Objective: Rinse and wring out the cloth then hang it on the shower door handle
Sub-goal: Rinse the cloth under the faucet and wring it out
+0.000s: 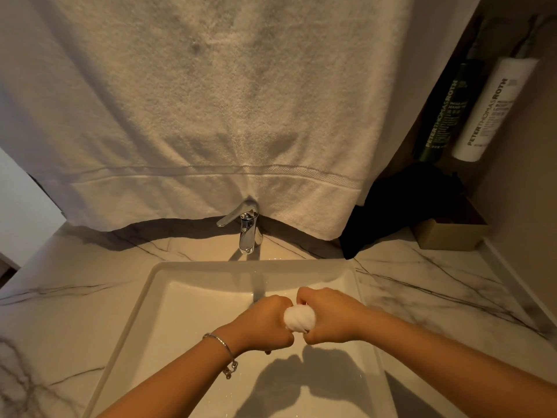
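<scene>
A small white cloth (299, 318) is twisted into a tight roll between my two fists, over the white rectangular sink (156, 285). My left hand (265, 324), with a silver bracelet on its wrist, grips the cloth's left end. My right hand (331, 316) grips the right end. Only the short twisted middle of the cloth shows between the fists. A thin stream of water falls from the chrome faucet (245, 229) into the basin just behind my hands. The shower door handle is not in view.
A large white towel (196, 116) hangs behind the faucet, covering the wall. Two tall bottles, one dark green (441, 116) and one white (491, 113), stand at the back right, above a black cloth (401, 206) and a tan box (449, 236). Marble counter (75, 297) surrounds the sink.
</scene>
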